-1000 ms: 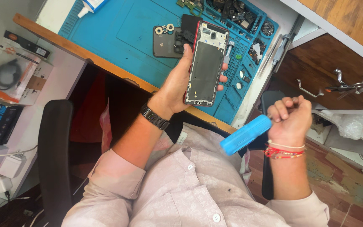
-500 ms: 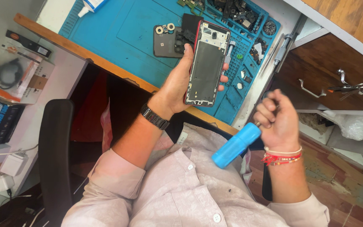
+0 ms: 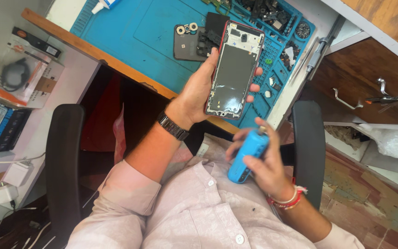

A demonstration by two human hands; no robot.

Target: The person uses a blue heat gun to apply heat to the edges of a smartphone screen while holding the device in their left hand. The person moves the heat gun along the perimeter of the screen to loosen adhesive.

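Observation:
My left hand [image 3: 199,92] holds an opened phone frame [image 3: 233,71] with a red rim, its dark inner plate facing up, above the near edge of the blue work mat [image 3: 130,37]. My right hand [image 3: 261,166] grips a blue cylindrical tool [image 3: 246,154] over my lap, its small tip pointing up toward the bottom end of the phone, a short gap apart. A dark watch sits on my left wrist, red and white threads on my right.
A dark phone back cover [image 3: 187,44] with camera rings lies on the mat. Mat compartments [image 3: 277,50] hold several small parts. A screwdriver [image 3: 321,46] lies at the mat's right edge. Chair armrests [image 3: 63,157] flank me. Boxed accessories [image 3: 21,78] sit left.
My right hand has swung in from the right with the blue tool, turning its tip up toward the phone. The left hand and phone have stayed almost still.

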